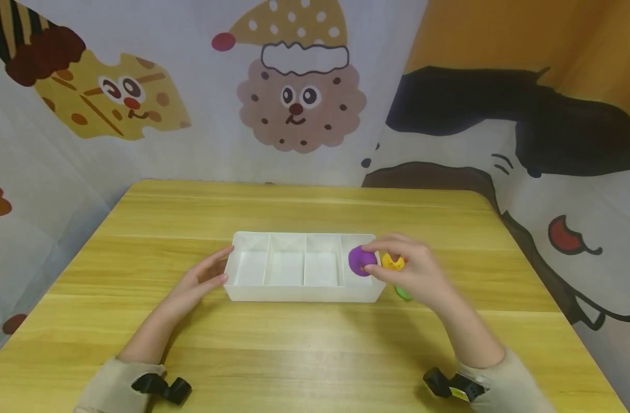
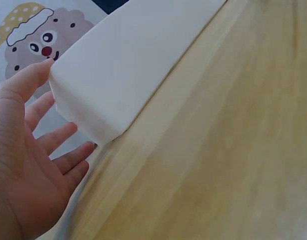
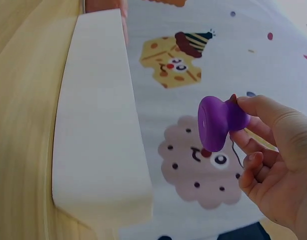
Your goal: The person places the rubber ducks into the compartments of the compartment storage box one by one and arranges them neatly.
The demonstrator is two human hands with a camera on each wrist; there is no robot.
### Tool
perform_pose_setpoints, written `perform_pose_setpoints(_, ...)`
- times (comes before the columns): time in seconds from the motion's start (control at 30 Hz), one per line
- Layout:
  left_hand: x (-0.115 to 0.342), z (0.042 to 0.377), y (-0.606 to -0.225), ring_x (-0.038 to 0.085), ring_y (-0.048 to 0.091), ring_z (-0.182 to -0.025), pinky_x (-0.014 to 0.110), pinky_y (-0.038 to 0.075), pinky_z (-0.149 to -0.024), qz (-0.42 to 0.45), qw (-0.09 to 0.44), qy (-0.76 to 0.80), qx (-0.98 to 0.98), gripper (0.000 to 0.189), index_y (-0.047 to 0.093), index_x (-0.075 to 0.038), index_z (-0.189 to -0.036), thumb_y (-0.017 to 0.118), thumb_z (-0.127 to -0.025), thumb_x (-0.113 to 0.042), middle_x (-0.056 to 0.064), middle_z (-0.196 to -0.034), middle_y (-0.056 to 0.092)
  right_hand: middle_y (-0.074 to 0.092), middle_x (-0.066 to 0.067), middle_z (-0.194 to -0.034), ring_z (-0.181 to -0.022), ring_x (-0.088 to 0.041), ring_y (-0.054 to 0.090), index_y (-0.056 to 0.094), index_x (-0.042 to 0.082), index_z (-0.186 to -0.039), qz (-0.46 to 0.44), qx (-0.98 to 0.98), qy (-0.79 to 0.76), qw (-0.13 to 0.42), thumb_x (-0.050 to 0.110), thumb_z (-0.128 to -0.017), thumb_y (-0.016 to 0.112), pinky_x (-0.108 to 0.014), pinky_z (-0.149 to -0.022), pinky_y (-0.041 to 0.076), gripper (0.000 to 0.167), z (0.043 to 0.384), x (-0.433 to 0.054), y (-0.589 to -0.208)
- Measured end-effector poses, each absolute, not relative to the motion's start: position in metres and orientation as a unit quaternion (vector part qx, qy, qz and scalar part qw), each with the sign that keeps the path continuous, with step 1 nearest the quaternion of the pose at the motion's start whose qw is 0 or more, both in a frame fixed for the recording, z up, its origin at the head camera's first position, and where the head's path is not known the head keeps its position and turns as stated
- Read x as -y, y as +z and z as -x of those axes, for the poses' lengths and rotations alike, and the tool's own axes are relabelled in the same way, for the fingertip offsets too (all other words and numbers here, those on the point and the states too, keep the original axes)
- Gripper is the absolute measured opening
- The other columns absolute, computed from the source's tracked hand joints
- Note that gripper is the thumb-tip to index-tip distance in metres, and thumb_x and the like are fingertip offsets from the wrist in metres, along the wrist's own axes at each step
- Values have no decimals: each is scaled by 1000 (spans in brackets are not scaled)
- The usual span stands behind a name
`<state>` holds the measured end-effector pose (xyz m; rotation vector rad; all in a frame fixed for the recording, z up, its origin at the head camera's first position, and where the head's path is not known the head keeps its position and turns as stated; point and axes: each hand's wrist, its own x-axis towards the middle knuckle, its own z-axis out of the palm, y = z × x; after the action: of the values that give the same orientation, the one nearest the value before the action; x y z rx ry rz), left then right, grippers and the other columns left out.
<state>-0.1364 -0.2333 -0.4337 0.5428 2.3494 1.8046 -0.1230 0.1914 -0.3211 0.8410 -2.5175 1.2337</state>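
Organizer tray (image 1: pixel 253 292), white, four compartments in a row, is lying on the desk (image 1: pixel 304 355) with its long axis running left to right across the person's front. Left hand (image 1: pixel 203 278) is resting open at the tray's left short end, fingers straight and fingertips (image 2: pixel 43 67) touching the upper corner of that wall. Right hand (image 1: pixel 415 269) is hovering at the opposite end, pinching a purple toy piece (image 1: pixel 362 261) between thumb and fingertips. The piece is sitting over the rightmost compartment, just above its rim, so the right hand is the nearer one to that slot; the other three compartments are showing only white floor.

In the right wrist view the purple piece (image 3: pixel 218 122) is reading as a flared disc on a thicker base, held clear of the tray wall (image 3: pixel 98 130).

Partly hidden behind the right hand: a yellow object (image 1: pixel 393 263) and a green one (image 1: pixel 402 293), both beside the tray's right end on the desk. Their shapes cannot be made out.
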Motion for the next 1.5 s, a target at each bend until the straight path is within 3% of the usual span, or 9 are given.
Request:
perform_pose_setpoints(0.23, 234, 135, -433, 41, 37, -129, 21, 41, -92, -178, 64, 599, -778, 56, 31, -11, -150, 53, -99, -12, 24, -145, 38, 67, 7, -104, -80, -15, 52, 74, 16, -104, -329, 836, 426, 102, 12, -78, 81, -30, -60, 43, 28, 130, -162, -321)
perform_pose_setpoints(0.93, 234, 137, -434, 42, 36, -130, 24, 41, -93, -183, 69, 609, -769, 57, 30, -11, -151, 53, -99, -12, 24, -147, 35, 69, 3, -100, -85, -11, 55, 73, 7, -105, -439, 773, 454, 55, 9, -79, 79, -30, -67, 45, 26, 153, -87, -327)
perform_pose_setpoints(1.23, 234, 136, -435, 43, 38, -128, 24, 42, -93, -189, 68, 615, -762, 57, 30, -10, -151, 52, -98, -9, 25, -145, 37, 69, 6, -103, -88, -8, 55, 73, 9, -106, -436, 782, 444, 20, 12, -81, 78, -38, -69, 48, 25, 161, -60, -329)
perform_pose_setpoints(1.4, 234, 136, -435, 42, 38, -128, 27, 42, -94, -188, 70, 615, -762, 57, 29, -10, -151, 52, -98, -10, 25, -145, 37, 68, 7, -99, -77, -8, 49, 73, 11, -106, -426, 801, 420, 12, 14, -82, 77, -29, -66, 45, 24, 167, -47, -331)
perform_pose_setpoints(1.5, 234, 136, -435, 42, 39, -128, 38, 41, -97, -188, 71, 613, -764, 57, 29, -11, -151, 51, -98, -10, 25, -145, 37, 68, 7, -97, -73, -10, 46, 73, 11, -106, -419, 808, 414, 6, 15, -82, 77, -23, -63, 40, 25, 172, -40, -334)
